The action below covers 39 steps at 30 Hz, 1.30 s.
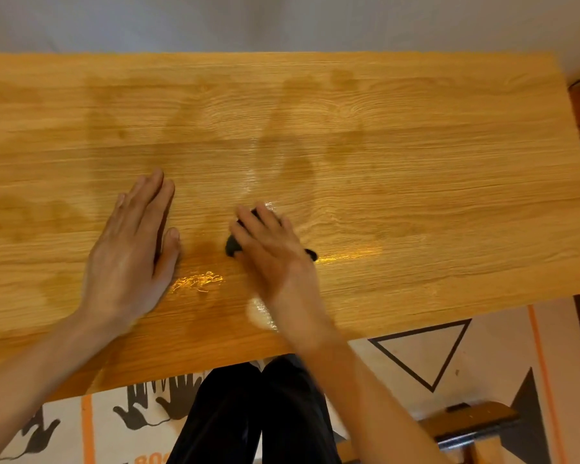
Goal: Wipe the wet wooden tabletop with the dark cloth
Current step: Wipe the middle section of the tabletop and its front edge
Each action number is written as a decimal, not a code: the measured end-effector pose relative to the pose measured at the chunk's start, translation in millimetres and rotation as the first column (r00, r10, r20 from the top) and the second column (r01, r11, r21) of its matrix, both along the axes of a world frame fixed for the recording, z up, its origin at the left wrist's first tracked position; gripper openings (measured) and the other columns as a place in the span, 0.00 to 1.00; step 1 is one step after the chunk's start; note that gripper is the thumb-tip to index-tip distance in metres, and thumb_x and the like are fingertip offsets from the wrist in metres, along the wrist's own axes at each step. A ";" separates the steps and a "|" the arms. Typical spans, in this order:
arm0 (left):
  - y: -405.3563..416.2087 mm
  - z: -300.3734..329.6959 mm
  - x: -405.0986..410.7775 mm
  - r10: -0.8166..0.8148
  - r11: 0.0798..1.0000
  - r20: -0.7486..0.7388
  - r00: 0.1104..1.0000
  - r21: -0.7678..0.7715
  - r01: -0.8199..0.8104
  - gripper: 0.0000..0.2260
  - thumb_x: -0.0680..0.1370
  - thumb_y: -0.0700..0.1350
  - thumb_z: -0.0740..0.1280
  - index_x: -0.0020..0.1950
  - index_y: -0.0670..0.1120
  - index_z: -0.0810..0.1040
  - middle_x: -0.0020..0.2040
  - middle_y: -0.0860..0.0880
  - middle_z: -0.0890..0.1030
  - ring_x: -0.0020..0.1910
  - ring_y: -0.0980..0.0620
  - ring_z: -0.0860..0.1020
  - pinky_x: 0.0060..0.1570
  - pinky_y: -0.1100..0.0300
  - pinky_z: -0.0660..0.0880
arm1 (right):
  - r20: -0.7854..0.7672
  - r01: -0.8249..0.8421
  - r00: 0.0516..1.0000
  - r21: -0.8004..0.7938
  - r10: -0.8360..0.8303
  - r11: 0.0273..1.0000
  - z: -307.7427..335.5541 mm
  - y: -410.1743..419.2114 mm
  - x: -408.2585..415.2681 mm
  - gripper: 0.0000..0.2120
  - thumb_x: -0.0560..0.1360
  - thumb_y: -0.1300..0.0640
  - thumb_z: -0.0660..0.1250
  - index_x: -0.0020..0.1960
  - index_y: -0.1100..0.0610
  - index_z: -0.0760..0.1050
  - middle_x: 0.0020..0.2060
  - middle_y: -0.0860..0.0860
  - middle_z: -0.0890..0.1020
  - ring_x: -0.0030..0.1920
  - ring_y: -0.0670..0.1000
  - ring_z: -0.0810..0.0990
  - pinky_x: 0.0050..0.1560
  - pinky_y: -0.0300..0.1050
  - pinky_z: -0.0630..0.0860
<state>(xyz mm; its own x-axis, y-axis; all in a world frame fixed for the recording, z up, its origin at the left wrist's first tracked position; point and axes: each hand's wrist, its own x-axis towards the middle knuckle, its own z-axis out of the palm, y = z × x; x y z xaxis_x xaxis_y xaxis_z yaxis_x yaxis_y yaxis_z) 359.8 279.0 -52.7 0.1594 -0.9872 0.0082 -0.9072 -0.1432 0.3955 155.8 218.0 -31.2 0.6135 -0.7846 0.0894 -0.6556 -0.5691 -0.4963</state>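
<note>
We see the cloth bunched under our right hand, near the middle of the worktop, fingers curled over it and pressing it down. Just left, our left hand lies flat, fingers stretched out together. Wet streaks darken the wood farther back.

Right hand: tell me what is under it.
Under the right hand lies the dark cloth, pressed on the wet wooden tabletop. Only its edges show beside the fingers and wrist; the hand covers the rest.
</note>
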 end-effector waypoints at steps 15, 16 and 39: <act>-3.6 -0.3 1.6 0.005 0.999 0.059 0.998 0.053 -0.008 0.28 0.84 0.52 0.51 0.82 0.41 0.57 0.83 0.45 0.56 0.81 0.53 0.50 0.80 0.62 0.41 | 0.006 0.057 0.998 0.138 -0.059 0.989 8.7 -1.1 -116.8 0.17 0.79 0.60 0.61 0.67 0.59 0.72 0.69 0.57 0.72 0.75 0.54 0.61 0.77 0.48 0.51; -4.4 -0.3 0.8 0.010 0.999 0.060 0.998 0.052 -0.013 0.28 0.84 0.52 0.51 0.82 0.41 0.57 0.83 0.45 0.56 0.81 0.53 0.50 0.80 0.63 0.41 | 0.013 0.030 0.999 0.137 -0.032 0.990 8.3 -2.0 -118.7 0.17 0.79 0.60 0.61 0.67 0.59 0.71 0.68 0.58 0.73 0.74 0.54 0.62 0.77 0.47 0.51; -4.8 7.7 -2.0 0.009 0.998 0.027 1.000 0.065 -0.011 0.26 0.84 0.49 0.53 0.81 0.41 0.59 0.83 0.44 0.56 0.82 0.49 0.53 0.80 0.60 0.43 | -0.024 0.290 0.957 0.024 -0.289 0.957 -1.2 -95.6 11.7 0.18 0.83 0.58 0.56 0.72 0.60 0.68 0.73 0.54 0.67 0.77 0.53 0.58 0.78 0.53 0.51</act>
<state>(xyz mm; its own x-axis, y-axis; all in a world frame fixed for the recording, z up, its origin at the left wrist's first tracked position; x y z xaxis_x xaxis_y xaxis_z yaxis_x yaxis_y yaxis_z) 357.7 274.2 -45.1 0.1698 -0.9841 -0.0517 -0.9158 -0.1769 0.3607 167.5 122.4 -32.4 0.3613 -0.9308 0.0561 -0.8000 -0.3403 -0.4941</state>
